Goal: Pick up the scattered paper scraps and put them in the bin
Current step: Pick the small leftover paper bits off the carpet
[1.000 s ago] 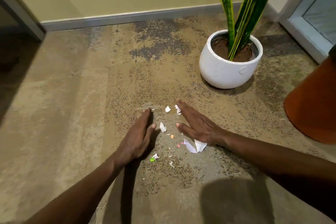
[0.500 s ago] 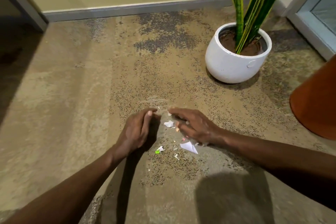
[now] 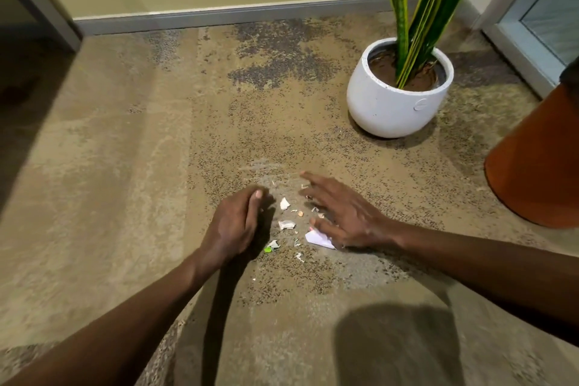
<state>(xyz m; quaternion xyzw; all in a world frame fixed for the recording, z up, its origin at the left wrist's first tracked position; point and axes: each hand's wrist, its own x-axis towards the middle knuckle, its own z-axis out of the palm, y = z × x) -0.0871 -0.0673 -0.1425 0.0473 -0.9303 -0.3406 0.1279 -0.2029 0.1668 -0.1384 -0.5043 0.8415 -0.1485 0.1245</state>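
Flanking torn paper scraps [image 3: 286, 224] on speckled carpet [image 3: 125, 166], both hands lie open, empty.

Sm white paper scraps [image 3: 286, 224] scattered on carpet; orange bin [image 3: 539, 160] far right.

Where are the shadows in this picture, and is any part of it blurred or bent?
Head view: a large soft shadow darkens the carpet near the bottom edge, and the left hand casts a narrow one toward the camera. The right hand shows slight motion blur at its fingers. The wide lens bends the baseboard. The scraps stay fairly sharp.
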